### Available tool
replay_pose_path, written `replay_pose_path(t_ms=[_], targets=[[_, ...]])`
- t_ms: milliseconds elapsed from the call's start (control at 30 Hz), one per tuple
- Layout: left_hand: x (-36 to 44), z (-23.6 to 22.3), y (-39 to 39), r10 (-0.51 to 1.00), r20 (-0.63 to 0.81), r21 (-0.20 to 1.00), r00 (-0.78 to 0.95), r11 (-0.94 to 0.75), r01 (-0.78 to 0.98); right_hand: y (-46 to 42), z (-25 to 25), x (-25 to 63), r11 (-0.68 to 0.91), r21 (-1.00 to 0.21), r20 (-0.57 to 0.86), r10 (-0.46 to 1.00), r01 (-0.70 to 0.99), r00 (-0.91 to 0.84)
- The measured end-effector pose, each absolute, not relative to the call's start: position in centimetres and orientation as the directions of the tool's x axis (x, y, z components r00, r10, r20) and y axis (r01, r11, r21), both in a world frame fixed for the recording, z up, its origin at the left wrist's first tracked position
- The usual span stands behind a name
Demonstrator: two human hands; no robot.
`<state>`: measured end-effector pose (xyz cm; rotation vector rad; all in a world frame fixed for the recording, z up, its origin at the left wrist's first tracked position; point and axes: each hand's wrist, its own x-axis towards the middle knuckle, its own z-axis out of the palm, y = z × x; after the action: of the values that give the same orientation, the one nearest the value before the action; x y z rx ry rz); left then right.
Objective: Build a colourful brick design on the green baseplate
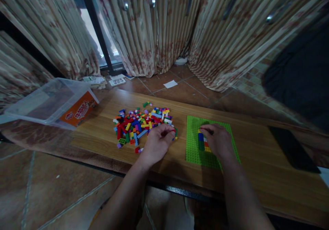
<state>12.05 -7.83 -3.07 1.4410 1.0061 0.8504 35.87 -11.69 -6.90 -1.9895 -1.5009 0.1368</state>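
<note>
Head view: shows left hand [156, 146] pinched at centre, beside loose bricks [139, 124]; cannot tell whether grasping any. Right of centre, has right hand [221, 142] apparently gripping a small red brick [202, 129] by fingertips, likely for precision, over a stack [200, 142] on a green baseplate [192, 154], probably flat for support. Counts two hands, one stack, one baseplate, one plastic tub [52, 101] at left; too many loose bricks to count.

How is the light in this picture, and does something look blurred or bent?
Head view: dim overall, brightest at the window; faint glare on the table near its far left edge; shadow on the green baseplate around the right hand; small bricks look soft; curtains splay, probably lens distortion.
</note>
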Motion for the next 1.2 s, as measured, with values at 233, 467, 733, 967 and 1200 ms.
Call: replay_pose_path(t_ms=[233, 467, 733, 967, 1200], targets=[[12.1, -3.1, -7.9, 0.920, -0.025, 0.990, 0.392, -0.031, 0.137, -11.6, -7.0, 35.7, -0.126, -0.522, 0.298, 0.899, 0.843, 0.320], [12.0, -3.3, -7.9, 0.916, -0.018, 0.988, 0.400, -0.044, 0.147, -11.3, -7.2, 36.0, -0.148, -0.589, 0.268, 0.891, 0.795, 0.365], [12.1, -2.9, -8.1, 0.912, -0.020, 0.984, 0.410, -0.055, 0.171, -10.8, -7.3, 36.0, -0.183, -0.572, 0.245, 0.892, 0.800, 0.379], [12.4, -3.1, -8.3, 0.904, -0.017, 0.988, 0.427, -0.049, 0.143, -10.9, -7.3, 36.0, -0.185, -0.596, 0.204, 0.906, 0.781, 0.371], [13.1, -3.7, -8.4, 0.898, 0.009, 0.988, 0.439, -0.075, 0.133, -12.4, -6.8, 36.8, -0.132, -0.857, 0.201, 0.804, 0.498, 0.559]])
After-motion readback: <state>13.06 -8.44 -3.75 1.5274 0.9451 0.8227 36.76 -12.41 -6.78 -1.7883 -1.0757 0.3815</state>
